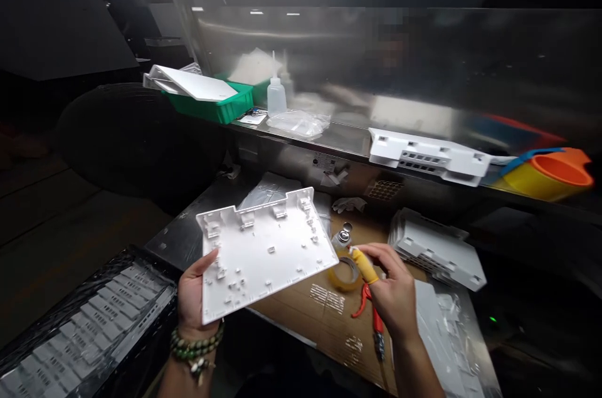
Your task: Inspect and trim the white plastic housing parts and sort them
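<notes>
A white plastic cover (270, 254), its inner side with clips and small posts facing me, is tilted above the bench. My left hand (195, 288) grips it by the left edge, thumb over the front, a beaded bracelet on the wrist. Right of the cover, my right hand (388, 282) is closed in a pinch, with a yellow finger cot (364, 265) on the thumb. A small whitish bit shows at the thumb tip, too small to name. Behind that hand are a roll of tape (345, 272) and a metal-topped bottle (343, 235). Red-handled pliers (377, 323) lie below it.
Stacked white covers (437, 247) stand at the right. Labelled white parts (94, 329) fill a container at lower left. The shelf bears a green bin (226, 106), a squeeze bottle (276, 96), a white vented part (427, 157) and a yellow-orange tape roll (550, 175). Cardboard (291, 307) covers the bench.
</notes>
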`<state>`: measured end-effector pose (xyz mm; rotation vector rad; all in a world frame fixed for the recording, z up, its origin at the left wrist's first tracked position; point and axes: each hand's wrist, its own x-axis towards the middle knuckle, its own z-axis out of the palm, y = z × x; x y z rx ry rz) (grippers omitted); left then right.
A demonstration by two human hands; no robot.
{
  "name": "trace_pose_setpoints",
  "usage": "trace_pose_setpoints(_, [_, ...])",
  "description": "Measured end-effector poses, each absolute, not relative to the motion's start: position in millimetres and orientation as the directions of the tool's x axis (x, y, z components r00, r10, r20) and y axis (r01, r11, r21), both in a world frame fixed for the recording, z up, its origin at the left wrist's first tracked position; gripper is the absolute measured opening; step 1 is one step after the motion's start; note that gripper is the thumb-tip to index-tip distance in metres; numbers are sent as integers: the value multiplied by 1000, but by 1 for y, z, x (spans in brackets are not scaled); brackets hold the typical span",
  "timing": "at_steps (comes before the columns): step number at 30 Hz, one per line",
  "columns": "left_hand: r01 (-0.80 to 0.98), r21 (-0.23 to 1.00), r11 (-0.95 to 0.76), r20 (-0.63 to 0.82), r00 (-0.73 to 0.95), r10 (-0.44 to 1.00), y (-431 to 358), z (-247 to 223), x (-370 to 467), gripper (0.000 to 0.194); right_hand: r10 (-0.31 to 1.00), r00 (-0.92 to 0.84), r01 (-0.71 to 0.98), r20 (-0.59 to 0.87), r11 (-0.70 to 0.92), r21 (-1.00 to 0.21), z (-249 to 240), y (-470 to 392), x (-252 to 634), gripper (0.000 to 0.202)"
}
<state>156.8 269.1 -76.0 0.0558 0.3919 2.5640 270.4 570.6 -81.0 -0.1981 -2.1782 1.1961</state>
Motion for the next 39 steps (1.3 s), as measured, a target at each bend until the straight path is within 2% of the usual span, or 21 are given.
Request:
trace_pose_setpoints(3, [-574,280,-770,99,-780,617,263,-80,157,46,263,-846,-249,464,575,-779,-81,563,273,15])
trace_pose_setpoints(5, [-619,288,-731,122,-733,669,265,-80,159,47,255,-850,-244,462,586,-772,-82,556,274,15])
trace_pose_setpoints(8, [-613,299,-731,169,-720,673,267,-83,162,50,296,-829,-232,474,589,-774,-85,553,279,16])
trace_pose_setpoints(12, [-607,317,-729,183,-715,675,263,-91,166,52,167,-862,-283,478,623,-729,-99,563,281,20])
trace_pose_setpoints(14, [-618,323,-717,166,-708,686,261,-92,169,54,181,-872,-242,455,648,-722,-103,573,276,20])
trace_pose_setpoints(16, [-623,319,-714,144,-713,687,259,-90,172,54,247,-855,-208,456,643,-737,-98,582,269,21])
trace_pose_setpoints(19, [-630,316,-709,67,-731,679,256,-90,179,53,334,-789,-249,516,594,-765,-73,584,257,17])
trace_pose_setpoints(23, [-664,334,-669,-190,-743,642,243,-100,189,52,364,-728,-333,581,553,-764,-41,569,241,12])
trace_pose_setpoints(25, [-664,361,-655,-334,-748,574,237,-106,194,57,321,-738,-346,594,576,-741,-37,564,236,13])
trace_pose_setpoints(27, [-632,414,-655,-416,-771,482,235,-109,199,66,296,-750,-326,591,612,-720,-40,562,234,15])
trace_pose_setpoints(29, [-608,441,-660,-446,-786,427,236,-106,204,73,306,-748,-308,589,626,-716,-46,563,235,16])
trace_pose_setpoints(33, [-616,417,-668,-451,-779,436,246,-93,211,76,285,-750,-322,597,631,-706,-61,570,237,20])
trace_pose_setpoints(36, [-556,489,-673,-373,-830,415,260,-80,217,77,329,-771,-226,544,658,-718,-74,574,236,20])
trace_pose_setpoints(39, [-482,601,-638,-323,-876,358,281,-69,225,68,357,-803,-200,477,593,-780,-79,563,239,21])
